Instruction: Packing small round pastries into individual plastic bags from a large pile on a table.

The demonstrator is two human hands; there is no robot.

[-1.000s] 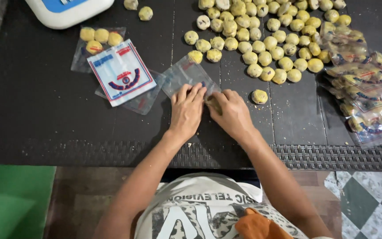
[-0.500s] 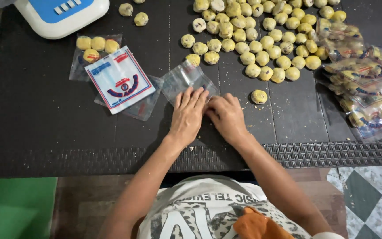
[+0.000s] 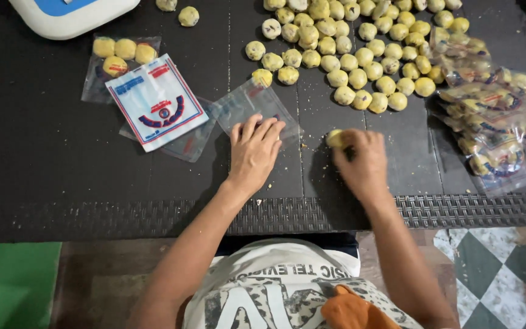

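Since a second ago, right hand (image 3: 363,161) moved off to close on a lone yellow ball (image 3: 336,138); left hand (image 3: 254,149) lies flat (fingers spread), pinning the clear bag (image 3: 248,106) to the table (image 3: 44,158).

The left hand (image 3: 254,148) lies flat on a clear empty plastic pouch (image 3: 252,110), left of the right hand (image 3: 362,163), which closes round a round yellow cookie (image 3: 336,139). Far of both spreads a heap of round yellow cookies (image 3: 353,45). A printed white plastic pouch (image 3: 156,101) lies left; filled clear packets (image 3: 494,116) lie right, all on the black mat (image 3: 44,170).
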